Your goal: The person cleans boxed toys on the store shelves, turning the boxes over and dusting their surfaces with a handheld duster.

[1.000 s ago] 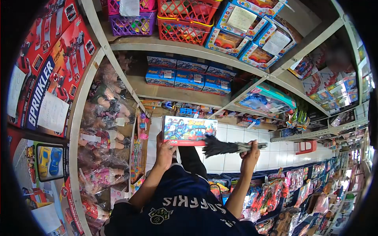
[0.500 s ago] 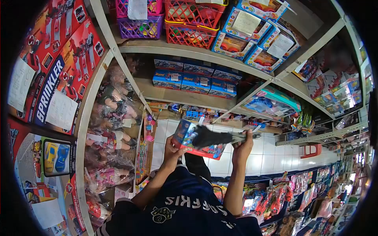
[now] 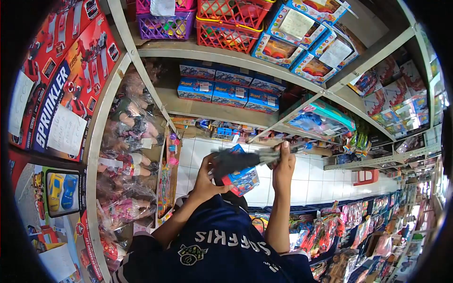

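My left hand [image 3: 206,185] is closed around the near end of a blue and red toy box [image 3: 246,181], held tilted in front of my body. In my right hand [image 3: 283,166] is the handle of a dark duster [image 3: 236,163], gripped with the fingers wrapped round it. The duster's soft head, smeared by motion, lies across the upper part of the box and near my left fingers, hiding part of the box's face. Whether the head presses on the box or passes just over it, I cannot tell.
A shelf ahead bears several blue boxes [image 3: 230,94]; above it are a red basket [image 3: 226,35] and boxed toys [image 3: 278,47]. Wrapped dolls [image 3: 127,165] line the left shelf. A red stool [image 3: 366,177] stands on the white tiled floor [image 3: 309,184]. Packaged toys hang at lower right.
The duster's head has swept left across the box toward my left hand. My right hand has moved slightly left and up, and the box has turned to a steeper angle.
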Action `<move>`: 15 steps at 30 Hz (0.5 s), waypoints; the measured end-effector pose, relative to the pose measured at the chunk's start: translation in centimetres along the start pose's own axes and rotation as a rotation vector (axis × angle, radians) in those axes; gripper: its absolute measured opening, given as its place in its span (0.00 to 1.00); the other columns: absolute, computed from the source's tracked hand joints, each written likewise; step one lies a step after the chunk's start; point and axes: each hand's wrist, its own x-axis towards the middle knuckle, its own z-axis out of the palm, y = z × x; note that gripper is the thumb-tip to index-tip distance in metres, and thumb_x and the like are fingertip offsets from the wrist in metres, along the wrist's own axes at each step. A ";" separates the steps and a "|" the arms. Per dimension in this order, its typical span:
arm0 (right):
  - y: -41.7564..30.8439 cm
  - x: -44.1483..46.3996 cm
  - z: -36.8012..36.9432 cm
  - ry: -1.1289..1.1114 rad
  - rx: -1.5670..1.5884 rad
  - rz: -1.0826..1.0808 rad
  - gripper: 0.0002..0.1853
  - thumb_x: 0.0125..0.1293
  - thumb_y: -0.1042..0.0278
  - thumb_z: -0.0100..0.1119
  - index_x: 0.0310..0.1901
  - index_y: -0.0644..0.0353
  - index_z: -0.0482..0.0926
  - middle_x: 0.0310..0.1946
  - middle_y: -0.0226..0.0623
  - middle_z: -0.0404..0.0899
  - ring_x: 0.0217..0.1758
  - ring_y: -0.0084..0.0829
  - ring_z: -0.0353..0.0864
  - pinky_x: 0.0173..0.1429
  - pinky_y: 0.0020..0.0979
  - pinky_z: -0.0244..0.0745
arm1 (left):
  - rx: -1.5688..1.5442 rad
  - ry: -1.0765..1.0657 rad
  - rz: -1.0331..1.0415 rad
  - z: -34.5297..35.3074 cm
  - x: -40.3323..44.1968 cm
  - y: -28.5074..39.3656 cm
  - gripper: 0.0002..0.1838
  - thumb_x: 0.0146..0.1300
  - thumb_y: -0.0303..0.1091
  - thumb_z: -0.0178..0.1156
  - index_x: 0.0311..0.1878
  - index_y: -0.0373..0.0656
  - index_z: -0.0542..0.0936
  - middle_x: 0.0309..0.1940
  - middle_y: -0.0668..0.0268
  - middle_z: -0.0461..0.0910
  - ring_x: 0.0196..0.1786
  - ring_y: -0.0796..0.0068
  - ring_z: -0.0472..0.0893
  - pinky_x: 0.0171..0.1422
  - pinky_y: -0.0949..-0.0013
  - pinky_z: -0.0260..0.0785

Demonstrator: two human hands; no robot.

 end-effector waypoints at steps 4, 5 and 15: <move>-0.5 0.3 0.4 -0.144 -0.180 -0.015 0.25 0.77 0.44 0.47 0.31 0.59 0.74 0.14 0.22 0.63 0.16 0.14 0.57 0.21 0.23 0.48 | 0.061 0.003 0.218 0.5 0.5 0.7 0.62 0.37 0.36 0.81 0.74 0.41 0.50 0.61 0.59 0.68 0.65 0.66 0.71 0.72 0.63 0.62; -0.6 0.4 0.8 -0.180 -0.203 -0.005 0.25 0.77 0.44 0.47 0.32 0.59 0.74 0.14 0.22 0.63 0.15 0.14 0.57 0.21 0.23 0.48 | 0.191 -0.015 0.294 0.2 0.5 0.8 0.64 0.36 0.36 0.82 0.75 0.44 0.50 0.59 0.59 0.70 0.65 0.64 0.70 0.71 0.60 0.63; -1.3 1.0 2.4 -0.307 -0.225 0.013 0.26 0.77 0.41 0.44 0.30 0.56 0.72 0.21 0.22 0.66 0.20 0.13 0.57 0.24 0.23 0.48 | 0.245 0.016 0.374 0.0 0.6 1.0 0.74 0.33 0.37 0.85 0.77 0.42 0.40 0.49 0.62 0.72 0.53 0.67 0.77 0.63 0.65 0.68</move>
